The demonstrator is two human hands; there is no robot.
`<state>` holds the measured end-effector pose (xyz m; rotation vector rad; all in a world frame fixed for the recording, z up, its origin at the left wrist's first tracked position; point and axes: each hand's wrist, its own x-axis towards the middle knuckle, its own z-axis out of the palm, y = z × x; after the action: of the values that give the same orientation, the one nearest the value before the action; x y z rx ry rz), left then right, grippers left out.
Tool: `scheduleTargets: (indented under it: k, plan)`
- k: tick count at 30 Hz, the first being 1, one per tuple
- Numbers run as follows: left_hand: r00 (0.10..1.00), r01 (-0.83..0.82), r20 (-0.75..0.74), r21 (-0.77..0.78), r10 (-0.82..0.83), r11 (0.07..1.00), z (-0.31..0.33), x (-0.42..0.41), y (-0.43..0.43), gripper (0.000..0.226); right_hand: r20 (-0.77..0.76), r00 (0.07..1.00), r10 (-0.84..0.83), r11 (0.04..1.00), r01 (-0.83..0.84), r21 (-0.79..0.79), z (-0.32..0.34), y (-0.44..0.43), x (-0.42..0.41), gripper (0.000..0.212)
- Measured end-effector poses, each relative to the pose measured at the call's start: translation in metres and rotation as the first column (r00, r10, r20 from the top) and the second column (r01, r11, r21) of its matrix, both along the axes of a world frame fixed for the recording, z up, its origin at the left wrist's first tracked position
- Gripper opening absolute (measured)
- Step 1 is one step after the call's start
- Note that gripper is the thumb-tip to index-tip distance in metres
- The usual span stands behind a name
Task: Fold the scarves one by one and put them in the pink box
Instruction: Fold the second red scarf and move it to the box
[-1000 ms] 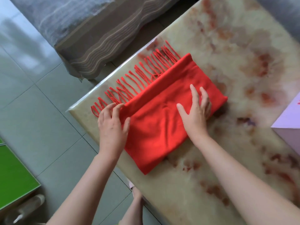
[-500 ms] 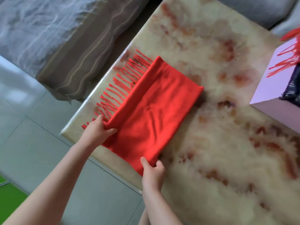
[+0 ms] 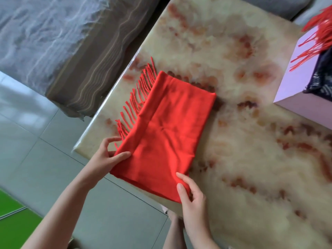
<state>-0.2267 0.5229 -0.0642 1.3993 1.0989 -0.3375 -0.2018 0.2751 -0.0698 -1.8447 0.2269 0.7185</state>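
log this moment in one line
left hand: grips scarf corner | right hand: grips scarf corner | scarf: folded, on table | box: apart, far right

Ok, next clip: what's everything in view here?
scarf: one, red, folded, at the table's near corner
box: one, pink, table's right edge
fringe: one bunch, red, hanging over the box's rim
cloth: one, dark patterned, inside the box
table: one, cream with rust marbling, centre
cover: one, grey and brown, upper left
panel: one, green, lower left
floor: grey tiles, left
left hand: pinches the scarf's near left corner
right hand: pinches its near right corner
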Motion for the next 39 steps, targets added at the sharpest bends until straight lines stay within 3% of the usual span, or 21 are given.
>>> scheduleTargets:
  k: [2,4,6,7,9,12,13,15,19,20,22,23,24,28,31,34,37,39]
  plan:
    - [0.997,-0.018,0.076,0.011,0.017,1.0,0.009,0.008,0.002,0.063,-0.047,0.998,0.032,0.996,-0.028,0.085,0.011,-0.004,0.013,0.043]
    - [0.991,-0.01,0.133,0.13,-0.008,0.991,0.017,0.026,0.003,0.067,-0.034,0.994,0.107,0.985,-0.101,0.141,0.018,-0.01,0.033,0.059]
    - [0.982,0.012,0.179,0.254,-0.059,0.967,0.024,0.052,0.002,0.062,0.11,0.967,0.228,0.971,-0.234,0.042,0.018,-0.013,0.054,0.061]
    - [0.975,0.018,0.204,0.298,-0.082,0.954,0.028,0.068,0.001,0.055,0.206,0.935,0.29,0.957,-0.276,-0.091,0.015,-0.014,0.066,0.06]
    - [0.962,0.031,0.243,0.353,-0.124,0.935,0.032,0.103,-0.003,0.038,0.381,0.855,0.351,0.918,-0.236,-0.318,0.004,-0.012,0.093,0.049]
    - [0.958,0.003,0.276,0.277,-0.082,0.961,0.026,0.153,0.0,0.03,0.477,0.856,0.199,0.962,-0.077,-0.263,-0.004,-0.002,0.143,0.014]
    - [0.961,-0.006,0.269,0.256,-0.066,0.967,0.022,0.169,0.003,0.028,0.471,0.869,0.148,0.98,-0.065,-0.186,-0.002,0.004,0.16,0.012]
    - [0.974,0.012,0.213,0.291,-0.077,0.957,0.012,0.201,0.012,0.027,0.398,0.913,0.087,0.991,-0.038,-0.129,-0.002,0.018,0.193,0.035]
    - [0.99,0.041,0.113,0.324,-0.082,0.945,-0.008,0.252,0.019,0.015,0.301,0.954,-0.019,0.964,0.097,-0.248,-0.031,0.04,0.24,0.049]
    - [0.992,0.09,0.05,0.373,-0.117,0.923,-0.011,0.258,0.018,0.021,0.241,0.97,-0.042,0.96,0.106,-0.258,-0.038,0.042,0.245,0.048]
    - [0.972,0.235,-0.135,0.572,-0.192,0.786,-0.017,0.257,0.014,0.044,0.165,0.983,-0.086,0.964,0.124,-0.236,-0.046,0.042,0.246,0.038]
    - [0.96,0.278,-0.175,0.655,-0.217,0.703,-0.019,0.25,0.011,0.051,0.171,0.981,-0.088,0.967,0.125,-0.223,-0.049,0.041,0.243,0.034]
    - [0.952,0.301,-0.18,0.7,-0.248,0.647,-0.019,0.239,0.007,0.055,0.184,0.98,-0.079,0.97,0.118,-0.211,-0.048,0.038,0.237,0.043]
    - [0.93,0.352,-0.17,0.661,-0.325,0.663,-0.034,0.195,0.004,0.064,0.076,0.993,-0.092,0.985,0.102,-0.141,-0.057,0.03,0.196,0.074]
    - [0.922,0.375,-0.203,0.688,-0.331,0.621,-0.047,0.175,0.007,0.055,-0.044,0.989,-0.14,0.99,0.14,-0.004,-0.054,0.027,0.174,0.062]
    - [0.921,0.361,-0.182,0.728,-0.344,0.583,-0.051,0.169,0.007,0.045,-0.025,0.988,-0.152,0.988,0.153,0.034,-0.056,0.024,0.164,0.051]
    - [0.938,0.323,-0.147,0.698,-0.314,0.638,-0.051,0.164,0.004,0.036,0.069,0.984,-0.162,0.982,0.168,-0.084,-0.062,0.024,0.163,0.04]
    - [0.941,0.317,-0.151,0.702,-0.302,0.638,-0.053,0.158,0.002,0.035,0.136,0.988,-0.077,0.967,0.107,-0.23,-0.06,0.027,0.162,0.035]
